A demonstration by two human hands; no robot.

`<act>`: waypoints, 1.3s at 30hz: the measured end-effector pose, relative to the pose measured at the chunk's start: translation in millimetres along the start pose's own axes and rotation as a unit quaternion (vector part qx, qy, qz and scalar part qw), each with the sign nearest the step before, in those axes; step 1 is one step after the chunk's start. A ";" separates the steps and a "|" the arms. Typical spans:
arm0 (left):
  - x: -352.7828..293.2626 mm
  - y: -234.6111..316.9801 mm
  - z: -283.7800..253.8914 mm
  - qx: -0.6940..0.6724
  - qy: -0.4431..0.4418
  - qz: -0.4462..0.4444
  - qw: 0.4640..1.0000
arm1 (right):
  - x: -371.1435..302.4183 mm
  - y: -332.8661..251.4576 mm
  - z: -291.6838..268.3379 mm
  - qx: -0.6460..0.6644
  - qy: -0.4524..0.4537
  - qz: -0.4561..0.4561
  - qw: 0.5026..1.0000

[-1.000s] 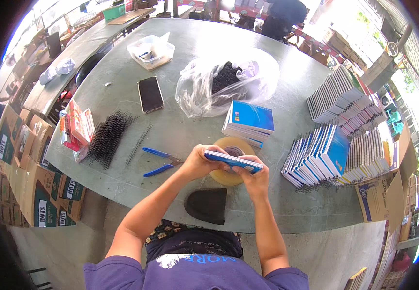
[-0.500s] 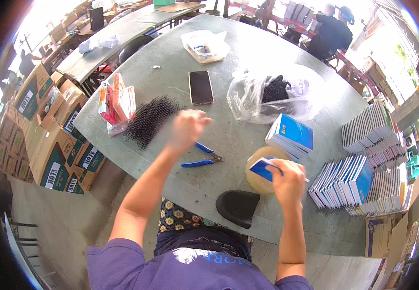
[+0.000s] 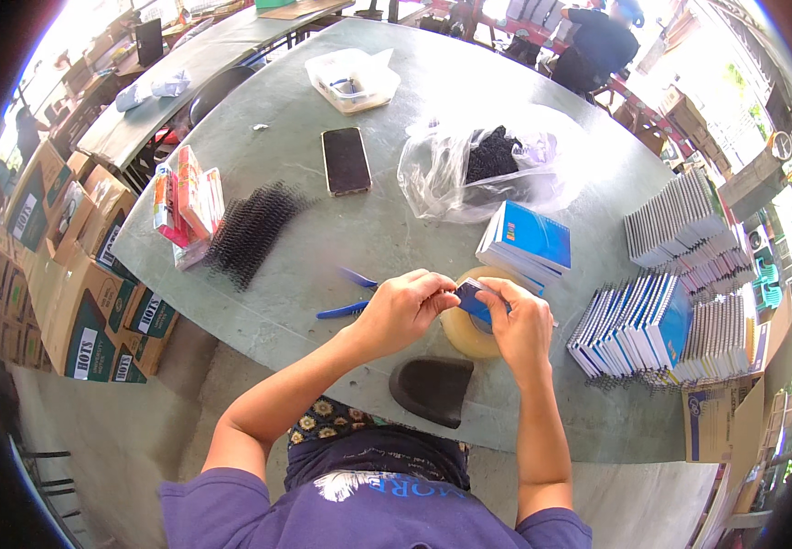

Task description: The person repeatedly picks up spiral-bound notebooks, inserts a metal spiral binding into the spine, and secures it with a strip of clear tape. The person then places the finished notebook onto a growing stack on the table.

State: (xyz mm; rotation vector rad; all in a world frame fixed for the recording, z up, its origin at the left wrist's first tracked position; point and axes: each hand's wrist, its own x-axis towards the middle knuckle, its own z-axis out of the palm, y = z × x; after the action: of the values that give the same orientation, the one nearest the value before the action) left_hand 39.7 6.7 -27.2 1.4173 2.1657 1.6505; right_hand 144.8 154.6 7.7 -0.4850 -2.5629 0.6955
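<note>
My right hand (image 3: 519, 322) grips a small blue-covered notebook (image 3: 472, 298), fingers closed round its right side. At the notebook's left edge, my left hand (image 3: 405, 309) has its thumb and fingertips pinched together; what they hold is too small to make out. Beneath the notebook lies a round yellowish roll (image 3: 458, 331), probably tape, partly covered. Blue-handled cutting pliers (image 3: 343, 311) rest left of my left hand, their jaws hidden behind it. A heap of black spiral binding coils (image 3: 251, 233) lies farther left. Beyond the roll stands a stack of blue notebooks (image 3: 531, 240).
Several rows of spiral-bound notebooks (image 3: 638, 320) stand at the right, beside a cardboard box (image 3: 711, 425). A black rounded block (image 3: 433, 392) sits near the front edge. Farther back are a phone (image 3: 347, 161), a plastic bag (image 3: 442, 174) with black coils, and a plastic tub (image 3: 352, 84).
My left hand has come from beside the coil heap, rightward and nearer, to the notebook in my right hand. The whole view has shifted slightly.
</note>
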 end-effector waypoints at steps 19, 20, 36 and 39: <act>19.1 -8.0 -7.5 0.046 -0.100 -0.055 0.992 | -3.9 4.4 1.6 -0.021 -0.024 -0.055 0.998; 19.7 -13.5 -18.8 0.040 -0.174 -0.092 0.980 | -4.0 1.2 1.2 -0.044 -0.012 -0.073 0.996; 27.8 -5.7 -27.7 0.076 -0.217 -0.052 0.972 | -11.9 6.0 11.4 0.022 0.010 -0.059 0.998; 26.8 10.6 -19.3 0.115 -0.118 -0.014 0.986 | -3.5 4.7 17.0 0.046 0.048 -0.130 0.989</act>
State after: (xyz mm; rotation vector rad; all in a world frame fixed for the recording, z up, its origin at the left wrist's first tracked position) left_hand 20.3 11.1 1.2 1.5399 2.2811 1.1810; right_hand 140.4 150.3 -9.2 -0.1466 -2.4324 0.6756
